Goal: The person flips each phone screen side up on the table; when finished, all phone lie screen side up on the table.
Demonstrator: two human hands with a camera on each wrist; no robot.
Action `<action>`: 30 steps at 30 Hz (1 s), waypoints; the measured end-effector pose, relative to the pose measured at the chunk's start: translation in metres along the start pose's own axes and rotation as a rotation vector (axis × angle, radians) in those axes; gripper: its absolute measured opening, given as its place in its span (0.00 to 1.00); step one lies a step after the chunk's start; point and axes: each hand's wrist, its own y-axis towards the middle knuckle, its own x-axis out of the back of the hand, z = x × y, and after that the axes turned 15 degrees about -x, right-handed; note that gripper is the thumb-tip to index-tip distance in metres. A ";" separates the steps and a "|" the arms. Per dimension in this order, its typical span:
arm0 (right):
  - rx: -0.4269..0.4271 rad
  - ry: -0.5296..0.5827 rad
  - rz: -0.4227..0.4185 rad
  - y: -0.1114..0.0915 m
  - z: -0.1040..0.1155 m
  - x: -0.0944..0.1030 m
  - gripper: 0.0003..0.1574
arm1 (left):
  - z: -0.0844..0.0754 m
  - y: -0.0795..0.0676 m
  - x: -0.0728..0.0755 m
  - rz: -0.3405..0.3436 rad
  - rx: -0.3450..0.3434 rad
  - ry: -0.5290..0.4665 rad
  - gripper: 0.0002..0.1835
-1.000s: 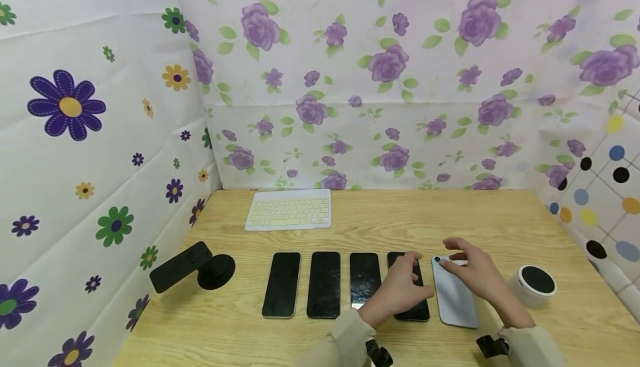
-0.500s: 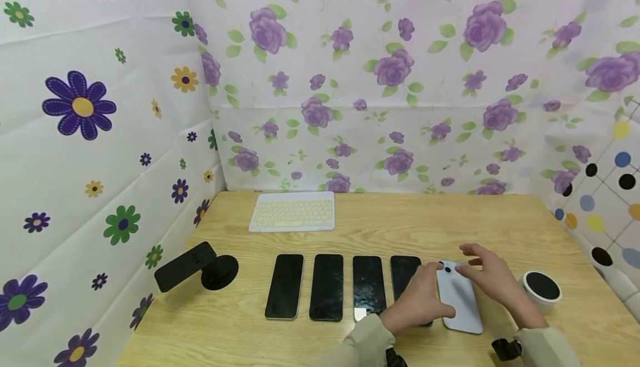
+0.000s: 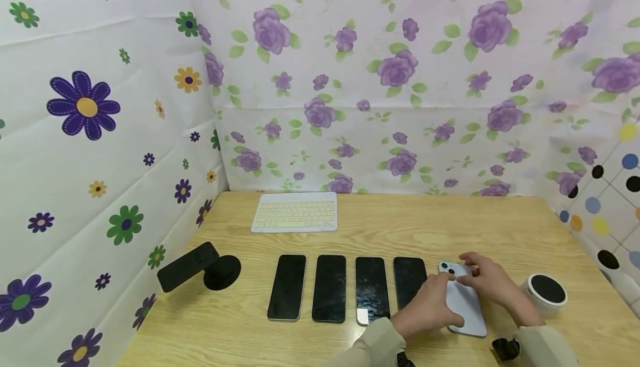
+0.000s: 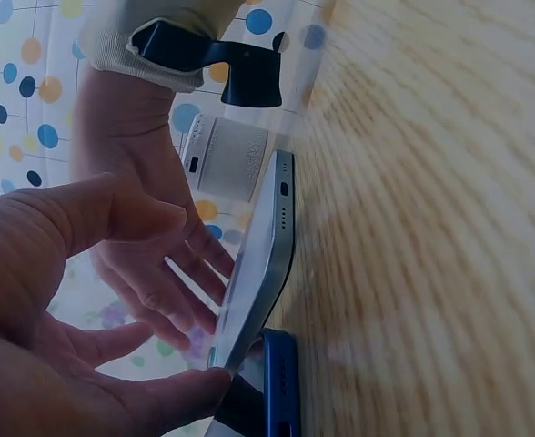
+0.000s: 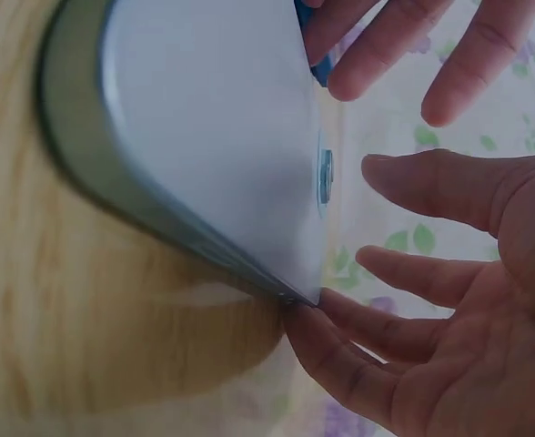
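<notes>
A pale blue phone [image 3: 466, 307] lies face down at the right end of a row of phones, its two camera lenses facing up. My left hand [image 3: 427, 305] is beside its left edge; in the left wrist view, a fingertip [image 4: 215, 382] touches the phone near the camera end, and the thumb [image 4: 140, 211] stands apart from it. My right hand [image 3: 492, 285] is at the far right corner, where in the right wrist view its lower fingers [image 5: 327, 350] touch the phone's edge and its thumb is raised clear.
Several dark-screened phones [image 3: 287, 287] lie face up to the left. Behind them is a white keyboard [image 3: 295, 212]. A black stand [image 3: 222, 272] is at the left, a white round device with a black top [image 3: 545, 293] at the right. Patterned cloth walls [image 3: 320, 78] enclose the wooden table.
My left hand has moved right, from over the neighbouring dark phone to the pale blue phone. My right hand has closed in on that phone's far corner. The view has shifted slightly.
</notes>
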 end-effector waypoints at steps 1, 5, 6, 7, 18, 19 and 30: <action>-0.006 0.002 0.001 0.000 0.000 -0.001 0.34 | 0.000 0.000 -0.001 0.006 -0.001 0.013 0.39; -0.029 0.017 0.008 0.000 0.002 -0.003 0.34 | 0.000 0.001 -0.006 0.050 0.001 0.083 0.40; -0.035 0.016 0.008 0.000 0.003 -0.003 0.34 | -0.001 0.001 -0.006 0.064 -0.001 0.112 0.41; -0.042 0.015 0.007 0.000 0.004 -0.002 0.34 | -0.001 0.001 -0.008 0.077 -0.009 0.131 0.41; -0.081 -0.034 0.000 0.001 0.007 0.001 0.33 | 0.015 0.014 -0.032 0.129 -0.063 0.321 0.42; -0.085 -0.035 0.001 0.001 0.006 0.001 0.33 | 0.015 0.013 -0.032 0.137 -0.065 0.333 0.41; -0.063 -0.055 -0.027 0.007 0.004 0.001 0.29 | -0.003 0.005 -0.024 0.184 -0.044 0.344 0.37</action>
